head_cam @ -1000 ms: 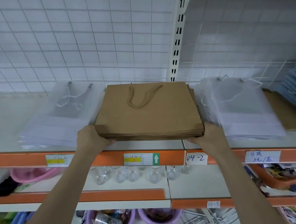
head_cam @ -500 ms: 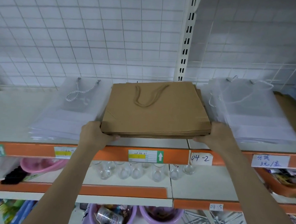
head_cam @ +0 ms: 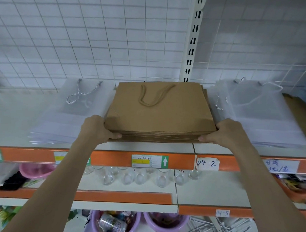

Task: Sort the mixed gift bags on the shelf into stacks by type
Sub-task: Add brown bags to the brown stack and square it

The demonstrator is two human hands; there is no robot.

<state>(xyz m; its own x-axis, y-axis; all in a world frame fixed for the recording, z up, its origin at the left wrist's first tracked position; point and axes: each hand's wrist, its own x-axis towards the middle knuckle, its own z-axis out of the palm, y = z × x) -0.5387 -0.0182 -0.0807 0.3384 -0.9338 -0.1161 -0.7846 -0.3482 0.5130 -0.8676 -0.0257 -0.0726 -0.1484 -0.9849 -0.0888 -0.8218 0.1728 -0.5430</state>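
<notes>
- Head view: stack of brown paper bags (head_cam: 159, 112) lies flat at mid-shelf (head_cam: 10, 119), near the front edge.
- Left hand (head_cam: 96, 129) grips the stack's near-left corner, thumb along the front edge.
- Right hand (head_cam: 225, 132) grips the near-right corner likewise.
- Clear bags left (head_cam: 67, 118) and clear bags right (head_cam: 269, 120) flank the stack.
- Glass jars (head_cam: 133, 177) on the shelf below.
</notes>
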